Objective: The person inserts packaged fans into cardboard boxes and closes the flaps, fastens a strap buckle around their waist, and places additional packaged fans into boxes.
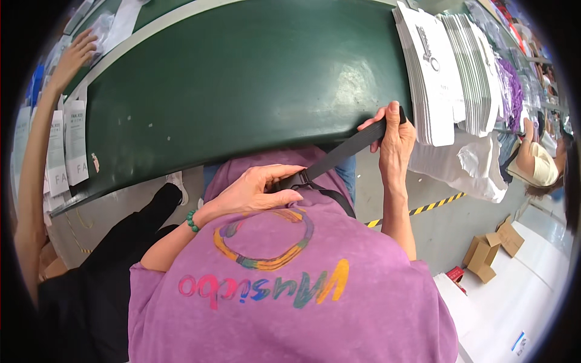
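Note:
A black webbing strap (346, 151) stretches across the front of my purple shirt, slanting up to the right. Its lower end meets a black buckle (298, 180) at my waist. Closed around the buckle end is my left hand (253, 189), with a green bead bracelet on its wrist; its fingertips are partly hidden. My right hand (394, 138) pinches the strap's upper end between thumb and fingers, beside the near right corner of the green work surface (242, 78). A thinner black band (334, 196) runs from the buckle down to the right over my shirt.
Stacks of flat white cartons (431, 78) stand at the right end of the surface, near a purple bundle (511, 91) and white sheeting (469, 164). Upright white boxes (75, 142) and a co-worker's arm (57, 85) are at left. An open cardboard box (482, 255) lies lower right.

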